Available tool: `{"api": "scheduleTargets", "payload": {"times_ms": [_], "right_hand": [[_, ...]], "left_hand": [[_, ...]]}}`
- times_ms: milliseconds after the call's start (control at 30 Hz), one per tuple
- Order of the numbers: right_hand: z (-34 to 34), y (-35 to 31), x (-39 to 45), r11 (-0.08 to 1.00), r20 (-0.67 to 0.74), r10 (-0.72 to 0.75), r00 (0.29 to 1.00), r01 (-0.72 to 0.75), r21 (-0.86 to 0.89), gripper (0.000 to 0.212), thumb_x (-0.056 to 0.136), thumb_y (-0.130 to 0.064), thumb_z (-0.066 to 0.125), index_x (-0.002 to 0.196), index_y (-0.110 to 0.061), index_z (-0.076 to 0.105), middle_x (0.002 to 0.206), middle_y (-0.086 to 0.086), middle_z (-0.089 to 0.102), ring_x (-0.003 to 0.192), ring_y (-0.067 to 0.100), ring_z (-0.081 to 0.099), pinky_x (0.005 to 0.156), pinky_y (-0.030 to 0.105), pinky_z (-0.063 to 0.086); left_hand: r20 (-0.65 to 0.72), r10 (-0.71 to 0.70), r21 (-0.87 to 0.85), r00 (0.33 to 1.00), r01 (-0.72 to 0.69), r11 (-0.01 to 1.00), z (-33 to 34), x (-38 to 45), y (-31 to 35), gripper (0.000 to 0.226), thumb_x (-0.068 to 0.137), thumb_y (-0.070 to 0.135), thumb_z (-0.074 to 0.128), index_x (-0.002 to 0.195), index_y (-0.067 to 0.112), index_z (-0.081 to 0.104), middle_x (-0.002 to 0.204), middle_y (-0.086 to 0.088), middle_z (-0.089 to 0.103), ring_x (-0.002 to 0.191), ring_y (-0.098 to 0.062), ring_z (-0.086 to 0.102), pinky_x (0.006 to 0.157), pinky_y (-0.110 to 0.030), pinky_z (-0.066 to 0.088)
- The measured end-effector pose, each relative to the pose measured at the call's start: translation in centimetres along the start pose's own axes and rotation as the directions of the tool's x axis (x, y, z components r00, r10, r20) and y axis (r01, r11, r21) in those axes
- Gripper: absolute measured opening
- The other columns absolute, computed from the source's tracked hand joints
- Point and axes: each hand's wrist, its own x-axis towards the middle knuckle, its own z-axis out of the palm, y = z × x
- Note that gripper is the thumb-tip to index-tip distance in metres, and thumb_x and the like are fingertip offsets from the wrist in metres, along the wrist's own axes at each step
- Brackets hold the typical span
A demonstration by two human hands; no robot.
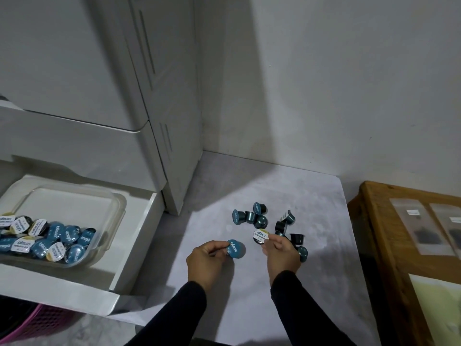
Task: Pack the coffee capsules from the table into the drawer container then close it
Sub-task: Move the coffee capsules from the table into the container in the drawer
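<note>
Open white drawer [139, 248] at the left, pulled out beside the desk [299, 196]. Inside it sits a clear plastic container [117, 211], rounded corners, no lid seen. The container holds a heap of coffee capsules [50, 239] crowded against its near wall: teal-lidded ones mixed with white-lidded ones, most lying lid-up or tilted. The far half of the container shows bare bottom.

On the desk, a loose cluster of capsules [252, 216] lies about midway between the far and near edges, toward the right edge. Some rest on their sides, some upside down; dark teal bodies. A second small group of dark capsules [289, 226] lies just right of the first.

Left hand [207, 260]: fingers curled, thumb and fingertips pinching a teal-lidded capsule [235, 248] by its rim, lid facing up. Cannot tell whether it touches the desk.

Right hand [282, 253]: fingers curled, pinching a white-lidded capsule [260, 236], lid tilted toward the viewer. It is held just near of the desk cluster. One teal capsule [303, 253] lies beside the right hand's outer side, touching or nearly so.

Both hands are close together; the two held capsules are near each other but apart. Dark sleeves [179, 310] on both arms.

Wooden surface [374, 233] stands along the desk's right edge. Pink basket [37, 323] below the drawer front.
</note>
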Motion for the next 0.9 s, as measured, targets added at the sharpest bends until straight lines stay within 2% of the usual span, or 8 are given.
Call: {"api": "scheduleTargets", "payload": {"times_ms": [33, 133, 267, 333, 467, 633, 767, 900], "right_hand": [[0.0, -0.4, -0.3, 1.000, 0.013, -0.016, 1.000, 0.015, 0.019, 0.017, 0.082, 0.006, 0.061, 0.080, -0.010, 0.065, 0.085, 0.016, 0.069, 0.075, 0.025, 0.065, 0.075, 0.031, 0.054], [0.1, -2.2, -1.6, 0.992, 0.070, -0.094, 0.993, 0.088, 0.085, 0.017, 0.082, 0.006, 0.060, 0.085, -0.010, 0.066, 0.083, 0.015, 0.069, 0.074, 0.025, 0.065, 0.071, 0.024, 0.055], [0.7, -6.0, -4.5, 0.958, 0.160, -0.236, 0.959, 0.202, 0.201, 0.018, 0.083, 0.007, 0.059, 0.088, -0.008, 0.066, 0.076, 0.000, 0.068, 0.065, 0.010, 0.065, 0.065, 0.014, 0.054], [1.5, -7.9, -6.2, 0.940, 0.217, -0.281, 0.935, 0.223, 0.257, 0.021, 0.082, 0.008, 0.059, 0.085, -0.011, 0.066, 0.070, -0.007, 0.071, 0.061, 0.003, 0.065, 0.065, 0.012, 0.053], [4.2, -9.9, -9.8, 0.931, 0.337, -0.331, 0.882, 0.247, 0.268, 0.022, 0.081, 0.007, 0.061, 0.083, -0.014, 0.069, 0.065, -0.014, 0.073, 0.063, 0.001, 0.064, 0.065, 0.011, 0.053], [8.8, -10.4, -14.6, 0.936, 0.488, -0.346, 0.802, 0.255, 0.245, 0.022, 0.080, 0.006, 0.062, 0.081, -0.014, 0.071, 0.072, -0.007, 0.075, 0.063, 0.002, 0.065, 0.062, 0.011, 0.051], [13.6, -10.0, -17.7, 0.941, 0.560, -0.337, 0.757, 0.250, 0.228, 0.023, 0.080, 0.007, 0.062, 0.079, -0.014, 0.072, 0.077, -0.003, 0.076, 0.066, 0.008, 0.066, 0.062, 0.013, 0.052], [19.3, -9.5, -20.4, 0.957, 0.622, -0.289, 0.728, 0.231, 0.174, 0.026, 0.081, 0.007, 0.061, 0.076, -0.017, 0.072, 0.068, -0.007, 0.074, 0.061, 0.002, 0.063, 0.058, 0.012, 0.048]], "left_hand": [[0.008, 0.003, -0.035, 1.000, -0.003, 0.999, -0.1, -0.3, 0.4, 0.019, 0.079, 0.007, 0.067, 0.080, 0.023, 0.076, 0.083, 0.008, 0.075, 0.073, 0.007, 0.064, 0.068, -0.002, 0.046], [0.048, 0.013, -0.176, 0.999, -0.004, 0.984, -1.2, -1.6, 1.8, 0.022, 0.079, 0.007, 0.068, 0.077, 0.027, 0.076, 0.082, 0.008, 0.076, 0.084, -0.011, 0.070, 0.081, -0.026, 0.054], [0.005, 0.064, -0.388, 0.998, -0.058, 0.920, -4.4, -3.3, 5.0, 0.023, 0.081, -0.001, 0.065, 0.083, 0.020, 0.075, 0.083, 0.003, 0.076, 0.076, -0.005, 0.068, 0.067, -0.015, 0.053], [-0.034, 0.114, -0.415, 0.993, -0.118, 0.902, -6.9, -3.5, 6.4, 0.022, 0.082, 0.001, 0.064, 0.086, 0.019, 0.075, 0.085, 0.002, 0.076, 0.077, -0.005, 0.068, 0.068, -0.014, 0.053], [-0.148, 0.274, -0.266, 0.950, -0.305, 0.914, -12.5, -2.8, 8.5, 0.023, 0.083, 0.005, 0.064, 0.089, 0.024, 0.075, 0.088, 0.011, 0.076, 0.083, -0.001, 0.068, 0.075, -0.013, 0.053], [-0.163, 0.343, -0.148, 0.925, -0.366, 0.919, -19.8, 0.4, 9.4, 0.037, 0.084, 0.001, 0.060, 0.078, 0.034, 0.075, 0.084, 0.014, 0.075, 0.081, 0.002, 0.067, 0.071, -0.010, 0.051], [-0.085, 0.381, 0.004, 0.921, -0.382, 0.924, -26.1, 4.1, 9.6, 0.027, 0.085, 0.004, 0.061, 0.087, 0.027, 0.075, 0.086, 0.013, 0.075, 0.084, -0.001, 0.067, 0.078, -0.017, 0.049], [0.067, 0.389, 0.234, 0.919, -0.394, 0.889, -32.8, 9.3, 8.9, 0.025, 0.084, 0.007, 0.062, 0.082, 0.028, 0.075, 0.080, 0.021, 0.073, 0.075, 0.007, 0.065, 0.070, -0.003, 0.044]]}}
